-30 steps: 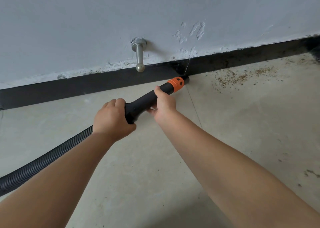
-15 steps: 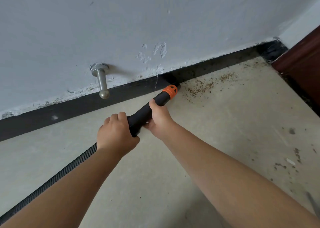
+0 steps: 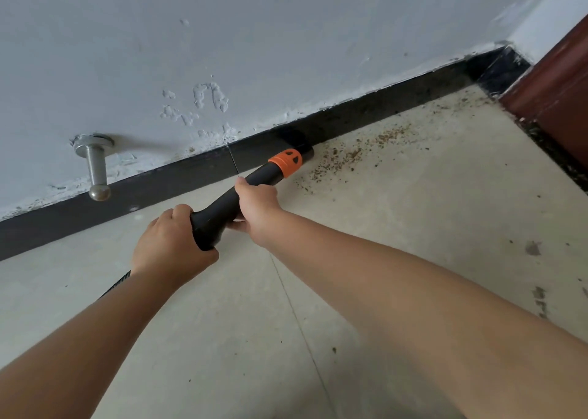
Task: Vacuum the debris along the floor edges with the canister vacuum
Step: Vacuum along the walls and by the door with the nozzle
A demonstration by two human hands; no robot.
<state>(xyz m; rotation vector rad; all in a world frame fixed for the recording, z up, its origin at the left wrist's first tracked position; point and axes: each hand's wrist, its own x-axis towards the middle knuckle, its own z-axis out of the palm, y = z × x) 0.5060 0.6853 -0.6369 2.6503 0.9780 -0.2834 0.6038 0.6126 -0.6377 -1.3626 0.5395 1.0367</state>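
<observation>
Two bare forearms are reaching in from the bottom of the frame toward the middle. The left hand [image 3: 168,243] is wrapping its fingers around the fat rear end of the black vacuum nozzle [image 3: 237,197], just where a short bit of ribbed hose [image 3: 118,283] is peeking out beside the wrist. The right hand [image 3: 257,200] is gripping the slimmer stretch of the nozzle further forward, thumb on top, fingers curling underneath. Past it, the orange collar [image 3: 286,162] is sitting just behind the dark tip, which is lying low against the floor [image 3: 413,259] at the foot of the black baseboard [image 3: 178,180], centre frame. Compared with a second ago, the tip is now sitting at the near edge of the brown debris [image 3: 346,158] instead of well short of it, and the view is swinging right, bringing the corner and a dark red door frame [image 3: 553,94] into the upper right. That is putting the densest crumbs just beside the mouth of the nozzle, so the pickup of this patch is probably just starting; thinner grit is trailing on along the baseboard toward the corner, still to be covered. At mid left a metal door stop [image 3: 95,164] is sticking out of the white wall [image 3: 286,37], now well behind the working end.
</observation>
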